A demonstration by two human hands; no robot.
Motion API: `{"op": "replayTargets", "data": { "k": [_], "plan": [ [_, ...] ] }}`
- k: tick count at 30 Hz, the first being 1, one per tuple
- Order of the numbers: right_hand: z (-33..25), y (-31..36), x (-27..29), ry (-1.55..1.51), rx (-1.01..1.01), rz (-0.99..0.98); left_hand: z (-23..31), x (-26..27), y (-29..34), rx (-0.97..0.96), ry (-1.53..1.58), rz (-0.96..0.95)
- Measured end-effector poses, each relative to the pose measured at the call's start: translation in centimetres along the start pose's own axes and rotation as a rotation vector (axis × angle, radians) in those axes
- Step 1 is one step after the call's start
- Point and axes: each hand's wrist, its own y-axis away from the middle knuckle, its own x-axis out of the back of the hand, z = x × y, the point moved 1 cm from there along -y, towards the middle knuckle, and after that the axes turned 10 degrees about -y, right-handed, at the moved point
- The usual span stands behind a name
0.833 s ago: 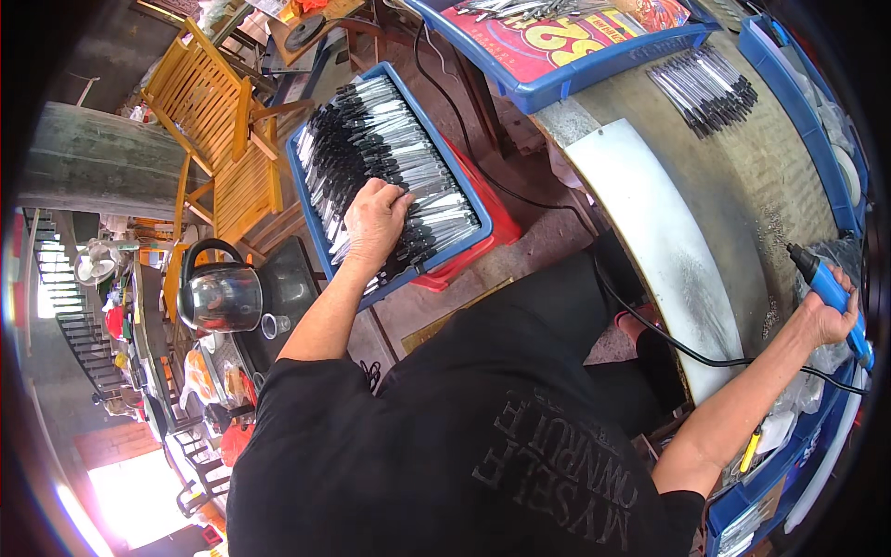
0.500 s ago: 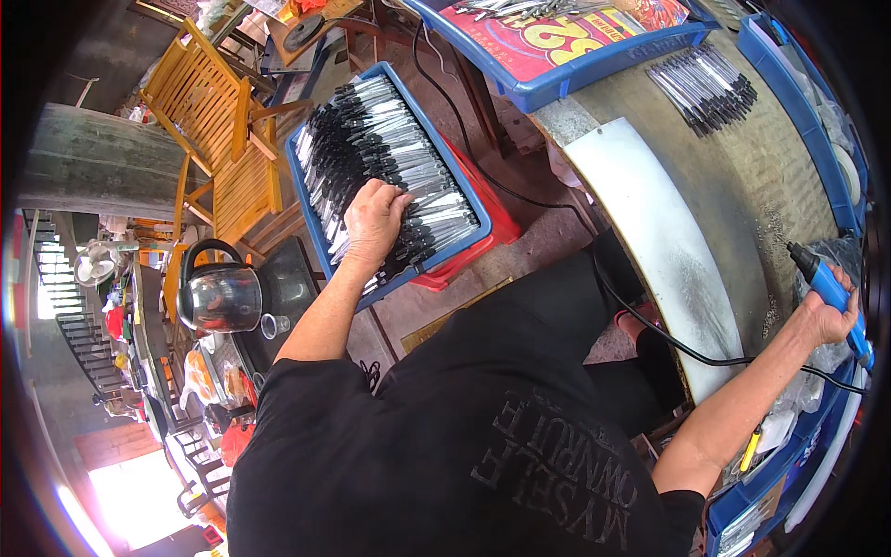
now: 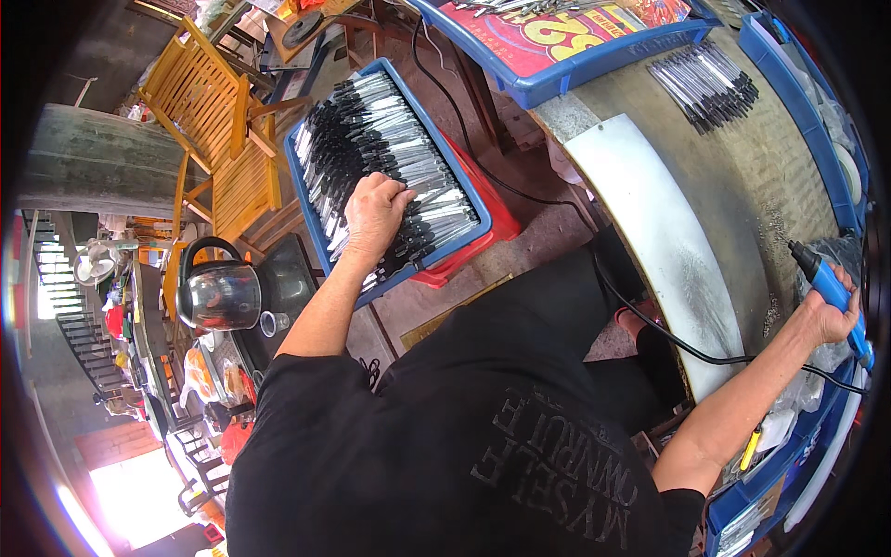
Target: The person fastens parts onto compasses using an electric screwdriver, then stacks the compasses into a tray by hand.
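Observation:
A blue tray (image 3: 422, 102) at the centre left is filled with pens (image 3: 399, 125) that have clear or silvery barrels and black ends. On top of them rests my left hand (image 3: 376, 215), its fingers bent and pinched together; what is between the fingertips is hidden. Far to the right, over the workbench, my right hand (image 3: 835, 311) is closed around a blue electric screwdriver (image 3: 829, 283). The tool's black tip points up and left, and a black cord runs from its lower end.
A white sheet (image 3: 654, 213) lies along the bench's near edge, with a row of pens (image 3: 705, 84) farther back. Another blue tray (image 3: 548, 85) stands at the top. The cord (image 3: 664, 334) crosses before my body. A kettle (image 3: 221, 295) and wooden chair (image 3: 209, 102) are left.

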Motion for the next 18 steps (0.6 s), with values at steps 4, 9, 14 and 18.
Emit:
{"op": "replayTargets", "data": {
  "k": [4, 9, 14, 18],
  "plan": [
    [0.1, 0.2, -0.2, -0.015, -0.009, -0.001, 0.1, 0.4, -0.2, -0.024, 0.006, -0.044],
    [0.1, 0.5, -0.6, -0.024, -0.022, -0.005, -0.7, 0.1, -0.3, -0.051, -0.002, -0.083],
    [0.2, 0.4, -0.5, -0.01, -0.016, -0.011, -0.3, 1.2, 0.6, -0.178, -0.028, -0.043],
    [0.2, 0.3, -0.4, 0.0, -0.009, -0.006, -0.4, 1.2, 0.9, -0.181, -0.073, -0.034]
  ]
}}
